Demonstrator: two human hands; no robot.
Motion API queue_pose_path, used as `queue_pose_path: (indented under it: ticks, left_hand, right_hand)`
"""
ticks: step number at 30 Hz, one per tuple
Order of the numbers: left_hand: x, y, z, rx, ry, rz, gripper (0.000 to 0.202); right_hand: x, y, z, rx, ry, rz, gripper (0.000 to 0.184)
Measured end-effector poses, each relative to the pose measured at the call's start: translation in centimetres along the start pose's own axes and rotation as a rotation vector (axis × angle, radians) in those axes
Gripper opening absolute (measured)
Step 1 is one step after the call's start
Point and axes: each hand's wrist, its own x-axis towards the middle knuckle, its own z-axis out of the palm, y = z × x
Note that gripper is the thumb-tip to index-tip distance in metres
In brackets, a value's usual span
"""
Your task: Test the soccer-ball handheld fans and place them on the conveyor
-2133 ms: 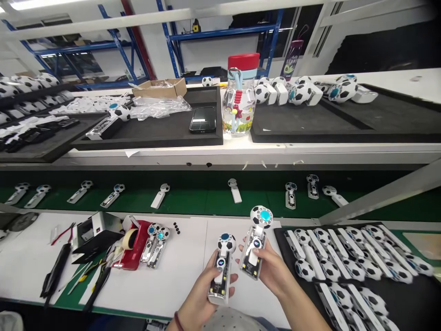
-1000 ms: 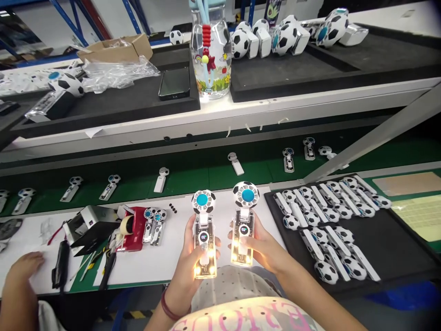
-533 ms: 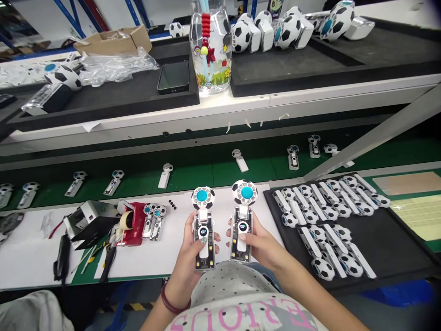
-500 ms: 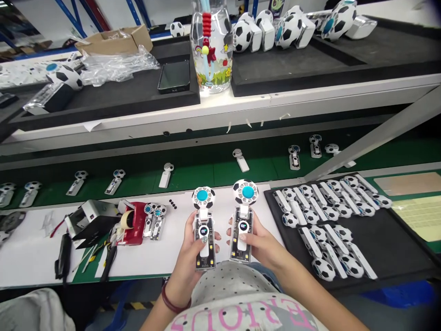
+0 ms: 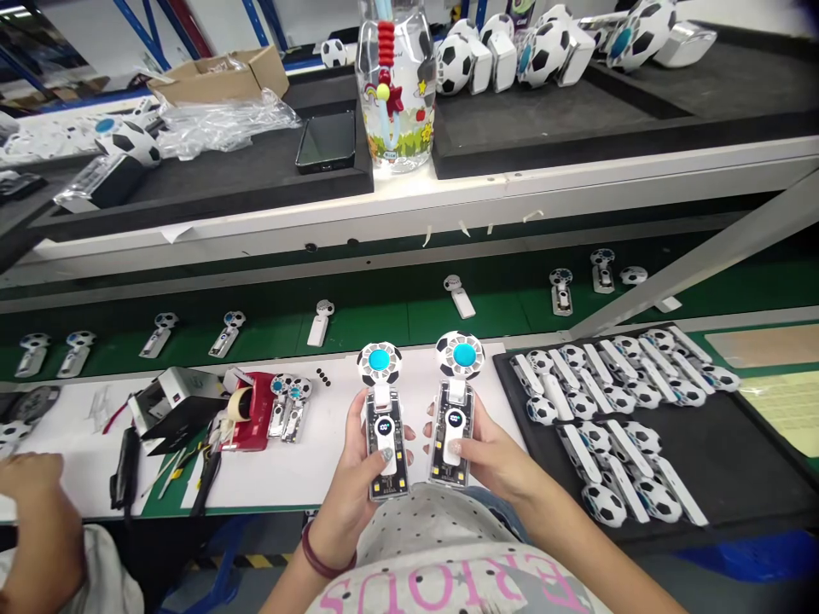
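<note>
My left hand (image 5: 359, 460) is closed around a handheld fan (image 5: 387, 443) with a clear body and a black-and-white football-patterned head. Its thumb lies on the white front strip below a round display lit with "100". In my right hand (image 5: 490, 443) is a matching fan (image 5: 451, 435), also lit with "100", with the thumb on its strip. Both fans stand side by side, heads up, turquoise centres facing me. Beyond them a white sheet (image 5: 358, 409) covers the bench. Two similar fans (image 5: 291, 405) lie to the left, beside a red tape dispenser (image 5: 259, 414).
At right, a black tray (image 5: 717, 460) holds rows of fans. More fans lie along a green belt (image 5: 384, 320). Above, a shelf (image 5: 307, 217) carries a bottle (image 5: 397, 102) and a phone (image 5: 326, 141). A slanted post (image 5: 691, 247) crosses at right. A co-worker's arm (image 5: 42, 520) shows at left.
A co-worker's arm and hand have come in at the lower left. The fans on the green belt have shifted slightly right, and the view has moved a little. Both my hands keep their hold.
</note>
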Motion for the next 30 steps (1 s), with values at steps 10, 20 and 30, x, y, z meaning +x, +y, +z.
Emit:
queue_pose_path:
  ticks: [10,20,30]
  left_hand:
    - [0.03,0.13,0.41,-0.051,-0.029,-0.030,0.069]
    - [-0.22,0.49,0.11,-0.047,-0.034,-0.025,0.071]
    - [-0.65,0.54,0.05,-0.048,0.049,0.183,0.081]
  right_hand:
    - [0.12,0.08,-0.14,0.007,-0.014,-0.034,0.070]
    - [-0.05,-0.26,0.44,0.009,0.031,0.030,0.067]
    - [-0.70,-0.69,0.39,-0.077,0.050,-0.064,0.053]
